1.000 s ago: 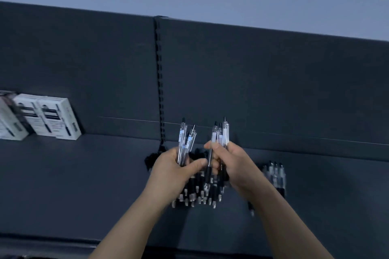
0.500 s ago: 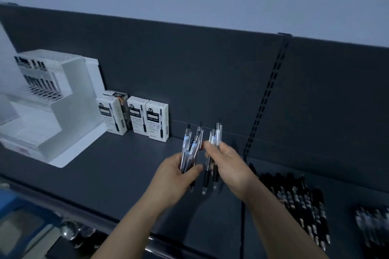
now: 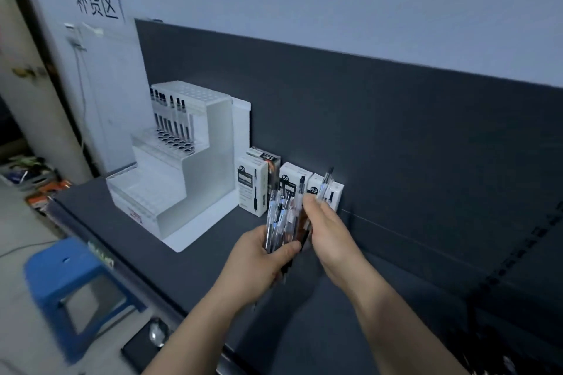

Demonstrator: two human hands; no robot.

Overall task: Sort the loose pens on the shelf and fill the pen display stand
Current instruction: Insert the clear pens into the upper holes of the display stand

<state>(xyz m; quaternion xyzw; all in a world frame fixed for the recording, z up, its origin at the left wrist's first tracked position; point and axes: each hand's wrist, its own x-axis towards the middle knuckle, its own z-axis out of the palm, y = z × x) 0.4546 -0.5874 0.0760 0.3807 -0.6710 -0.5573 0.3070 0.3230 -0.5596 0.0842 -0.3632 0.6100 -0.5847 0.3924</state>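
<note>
Two bare hands are working over the dark, matte shelf (image 3: 195,262). The left hand (image 3: 259,259) is gripping a bundle of slim pens (image 3: 278,216) with clear barrels and black grips, its fingers (image 3: 286,249) curling round them. The right hand (image 3: 329,231) is pinching a few like pens against that bundle. Rectangular white cardboard boxes (image 3: 251,189) are standing upright just beyond the fingers. Further left of the fingers, well apart, the white stepped pen display stand (image 3: 195,173) is sitting on the shelf, carrying upright pens in its top tier.
</note>
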